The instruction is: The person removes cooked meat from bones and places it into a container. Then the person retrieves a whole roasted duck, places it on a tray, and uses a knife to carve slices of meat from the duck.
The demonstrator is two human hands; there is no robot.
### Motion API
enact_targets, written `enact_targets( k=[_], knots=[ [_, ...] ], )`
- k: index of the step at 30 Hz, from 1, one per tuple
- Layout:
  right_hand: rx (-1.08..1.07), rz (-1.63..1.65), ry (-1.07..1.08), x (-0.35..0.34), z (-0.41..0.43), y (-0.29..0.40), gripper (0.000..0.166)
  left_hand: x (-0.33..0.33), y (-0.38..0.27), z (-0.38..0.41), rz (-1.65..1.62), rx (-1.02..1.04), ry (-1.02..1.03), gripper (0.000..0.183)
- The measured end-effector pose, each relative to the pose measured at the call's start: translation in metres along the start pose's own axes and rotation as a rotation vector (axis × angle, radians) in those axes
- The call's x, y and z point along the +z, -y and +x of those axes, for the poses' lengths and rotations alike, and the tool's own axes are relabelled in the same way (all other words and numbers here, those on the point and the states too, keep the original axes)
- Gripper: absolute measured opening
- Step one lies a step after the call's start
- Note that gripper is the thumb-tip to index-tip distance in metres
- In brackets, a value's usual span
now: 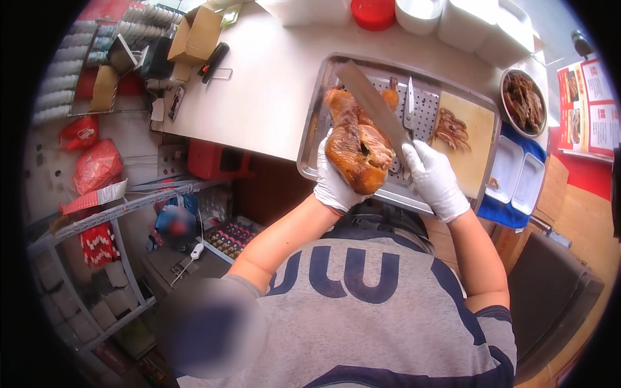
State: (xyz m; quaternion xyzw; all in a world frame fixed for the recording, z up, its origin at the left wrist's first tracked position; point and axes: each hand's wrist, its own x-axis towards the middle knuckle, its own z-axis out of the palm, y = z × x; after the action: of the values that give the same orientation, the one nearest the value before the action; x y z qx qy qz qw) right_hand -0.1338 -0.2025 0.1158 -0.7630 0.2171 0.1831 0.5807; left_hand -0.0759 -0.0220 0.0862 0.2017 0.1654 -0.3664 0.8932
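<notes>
My white-gloved left hand [332,182] cradles a browned roast bird [351,131] from below and the left, above a perforated steel tray [305,157]. Pale flesh shows where its skin is cut. My right hand [429,172], gloved too, grips the handle of a broad-bladed knife [371,104]. The blade slants up and left across the bird; whether it touches the flesh I cannot tell. Kitchen scissors [410,106] lie in the tray, points away from me. To their right, a cutting board [468,169] bears several slices of meat [451,130].
A round metal bowl of meat pieces [523,102] stands right of the tray. Two white foam trays [504,162] rest on a blue cloth [492,213]. White containers [465,22] and a red bowl [372,13] line the back. Left are an open cardboard box [196,36] and metal shelving [121,208].
</notes>
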Motion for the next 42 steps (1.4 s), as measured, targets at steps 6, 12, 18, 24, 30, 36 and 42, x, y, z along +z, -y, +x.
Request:
enact_targets(
  k=[6, 12, 18, 24, 30, 36, 42],
  knots=[
    [-0.110, -0.047, -0.001, 0.000, 0.001, -0.016, 0.032, 0.003, -0.003, -0.003, 0.003, -0.050, -0.008, 0.054],
    [-0.254, -0.030, 0.013, 0.001, 0.021, -0.017, 0.033, 0.004, 0.000, 0.000, 0.024, -0.055, -0.163, 0.062],
    [-0.113, 0.032, 0.103, -0.002, 0.000, -0.035, 0.029, -0.005, -0.004, -0.001, 0.029, -0.089, -0.073, 0.058],
    [-0.270, -0.069, 0.130, -0.005, 0.021, -0.010, 0.040, 0.000, 0.005, -0.004, -0.005, -0.101, -0.140, 0.059],
    [-0.130, -0.216, 0.061, 0.001, 0.024, 0.014, 0.062, -0.008, 0.007, -0.006, -0.033, -0.147, -0.146, 0.060],
    [0.060, -0.058, 0.147, 0.005, 0.027, 0.015, 0.067, -0.009, 0.002, -0.004, 0.023, -0.100, -0.067, 0.060],
    [0.053, 0.151, 0.240, 0.000, 0.026, 0.003, 0.064, -0.014, 0.002, -0.004, 0.509, 0.040, 0.123, 0.057]
  ],
)
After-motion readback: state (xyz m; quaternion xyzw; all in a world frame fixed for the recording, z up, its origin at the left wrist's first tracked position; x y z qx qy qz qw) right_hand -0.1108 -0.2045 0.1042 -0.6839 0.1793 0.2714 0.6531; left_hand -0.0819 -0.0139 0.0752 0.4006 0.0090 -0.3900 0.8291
